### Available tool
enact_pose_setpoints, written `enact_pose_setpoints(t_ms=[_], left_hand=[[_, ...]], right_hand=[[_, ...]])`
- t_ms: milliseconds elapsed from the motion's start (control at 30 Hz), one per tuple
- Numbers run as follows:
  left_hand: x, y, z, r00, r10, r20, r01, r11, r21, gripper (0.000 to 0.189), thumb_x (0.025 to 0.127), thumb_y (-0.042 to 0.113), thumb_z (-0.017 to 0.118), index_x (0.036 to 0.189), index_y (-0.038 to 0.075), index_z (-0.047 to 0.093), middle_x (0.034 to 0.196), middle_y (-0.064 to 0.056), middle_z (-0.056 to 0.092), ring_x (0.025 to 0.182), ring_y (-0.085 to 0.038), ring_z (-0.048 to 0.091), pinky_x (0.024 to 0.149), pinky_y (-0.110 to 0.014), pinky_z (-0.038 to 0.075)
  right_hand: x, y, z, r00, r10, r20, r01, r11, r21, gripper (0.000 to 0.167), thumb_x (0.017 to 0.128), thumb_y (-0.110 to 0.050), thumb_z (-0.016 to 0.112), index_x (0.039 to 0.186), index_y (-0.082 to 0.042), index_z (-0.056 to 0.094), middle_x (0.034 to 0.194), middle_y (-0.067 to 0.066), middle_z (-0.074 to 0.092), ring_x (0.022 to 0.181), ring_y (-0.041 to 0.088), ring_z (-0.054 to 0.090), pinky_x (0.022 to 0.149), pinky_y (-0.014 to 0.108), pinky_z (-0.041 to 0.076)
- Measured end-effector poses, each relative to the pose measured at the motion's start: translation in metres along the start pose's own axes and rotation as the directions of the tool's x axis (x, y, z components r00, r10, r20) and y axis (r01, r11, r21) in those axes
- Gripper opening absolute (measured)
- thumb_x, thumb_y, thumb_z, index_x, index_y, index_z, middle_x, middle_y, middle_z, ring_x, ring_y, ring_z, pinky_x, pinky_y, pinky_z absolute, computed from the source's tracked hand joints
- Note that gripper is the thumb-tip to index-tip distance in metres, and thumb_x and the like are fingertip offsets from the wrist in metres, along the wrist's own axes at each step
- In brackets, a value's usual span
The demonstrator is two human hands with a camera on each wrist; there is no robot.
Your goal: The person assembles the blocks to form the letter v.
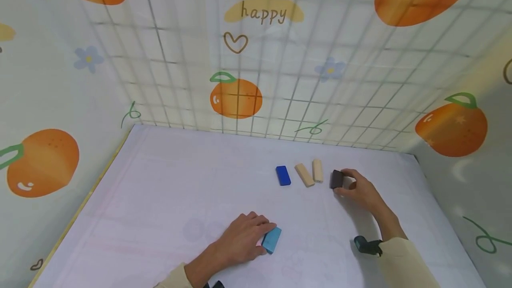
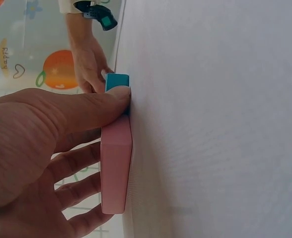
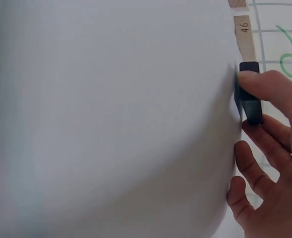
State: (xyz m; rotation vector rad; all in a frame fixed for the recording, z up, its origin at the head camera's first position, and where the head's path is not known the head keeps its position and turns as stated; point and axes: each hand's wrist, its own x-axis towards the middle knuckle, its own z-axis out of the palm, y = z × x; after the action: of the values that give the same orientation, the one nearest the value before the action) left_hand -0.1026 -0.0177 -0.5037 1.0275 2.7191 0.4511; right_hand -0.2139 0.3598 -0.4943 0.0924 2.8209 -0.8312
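On the white table, my left hand (image 1: 241, 240) grips a light blue block (image 1: 272, 240) together with a pink block (image 2: 116, 166). The left wrist view shows the thumb across the place where the two blocks meet, with the fingers behind them. Farther back on the right, my right hand (image 1: 363, 191) pinches a black block (image 1: 337, 179) between thumb and fingertips, its other fingers loosely bent. Left of the black block lie two pale wooden blocks (image 1: 305, 175), and beyond them a dark blue block (image 1: 283, 175).
The tabletop (image 1: 168, 181) meets a printed cloth backdrop (image 1: 180, 79) at its rear edge, with cloth on both sides too. A wrist camera (image 1: 366, 245) sits by the right sleeve. One wooden block (image 3: 244, 37) bears the number 46.
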Motion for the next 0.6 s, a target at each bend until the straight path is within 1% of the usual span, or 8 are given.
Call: enact_pose_setpoints(t_ms=[200,367,467,600], left_hand=[[-0.0004,0.0005,0.0005,1.0,0.007,-0.01,-0.007,1.0,0.007,0.059,0.088,0.037,0.08,0.142,0.024,0.059,0.134,0.007,0.061,0.117,-0.013,0.052,0.092,-0.029,0.044],[-0.0007,0.0015,-0.0002,1.0,-0.005,0.001,0.005,1.0,0.009,0.06,0.088,0.038,0.08,0.142,0.025,0.059,0.135,0.008,0.06,0.118,-0.013,0.052,0.093,-0.03,0.044],[-0.0007,0.0014,-0.0003,1.0,-0.003,0.004,0.003,1.0,0.008,0.059,0.088,0.038,0.079,0.142,0.025,0.059,0.135,0.008,0.06,0.118,-0.013,0.052,0.093,-0.03,0.045],[-0.0011,0.0011,-0.0005,1.0,0.0,0.002,0.0,1.0,0.01,0.059,0.088,0.038,0.079,0.142,0.025,0.059,0.135,0.007,0.06,0.118,-0.013,0.052,0.093,-0.03,0.044]], right_hand=[[0.0005,0.004,0.0007,0.999,-0.044,-0.004,0.044,0.999,-0.011,0.081,0.09,-0.021,0.077,0.153,-0.001,0.031,0.148,0.03,0.039,0.111,0.043,0.053,0.081,0.047,0.047],[-0.0006,0.0054,0.0008,0.999,-0.054,-0.004,0.054,0.998,-0.028,0.08,0.09,-0.022,0.077,0.154,-0.003,0.033,0.142,0.031,0.042,0.107,0.042,0.054,0.077,0.045,0.048],[-0.0004,0.0071,0.0015,0.998,-0.055,-0.014,0.055,0.998,-0.026,0.078,0.089,-0.024,0.078,0.152,-0.003,0.036,0.139,0.031,0.044,0.106,0.041,0.054,0.076,0.044,0.048],[-0.001,0.0073,0.0015,0.997,-0.071,-0.03,0.07,0.997,-0.022,0.077,0.089,-0.024,0.078,0.15,-0.002,0.037,0.14,0.03,0.046,0.106,0.041,0.056,0.077,0.043,0.048]])
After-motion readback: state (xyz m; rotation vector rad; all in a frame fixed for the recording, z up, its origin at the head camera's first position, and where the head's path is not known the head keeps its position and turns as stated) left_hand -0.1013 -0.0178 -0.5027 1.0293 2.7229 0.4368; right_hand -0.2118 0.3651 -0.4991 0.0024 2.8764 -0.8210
